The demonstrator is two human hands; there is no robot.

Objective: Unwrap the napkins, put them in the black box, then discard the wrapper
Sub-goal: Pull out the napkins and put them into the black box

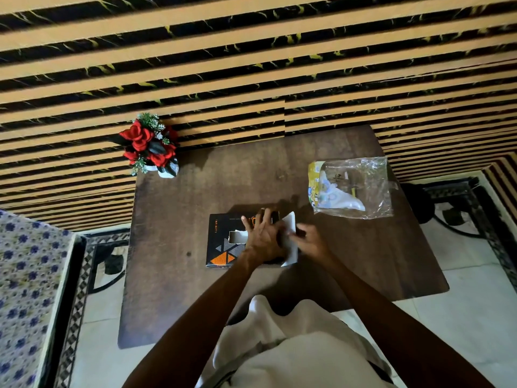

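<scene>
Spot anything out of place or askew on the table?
Nothing damaged or spilled. The empty wrapper lies crumpled on the table, not yet discarded, and the napkins jut out of the black box at its right end between both hands.

Counts: 1 black box (223, 249), 1 wad of white napkins (291, 239) at its right end, 1 clear wrapper (354, 189), 1 pot of red flowers (149, 147), 1 brown table (173, 289). 2 hands on the job: left hand (261, 236), right hand (312, 240).
</scene>
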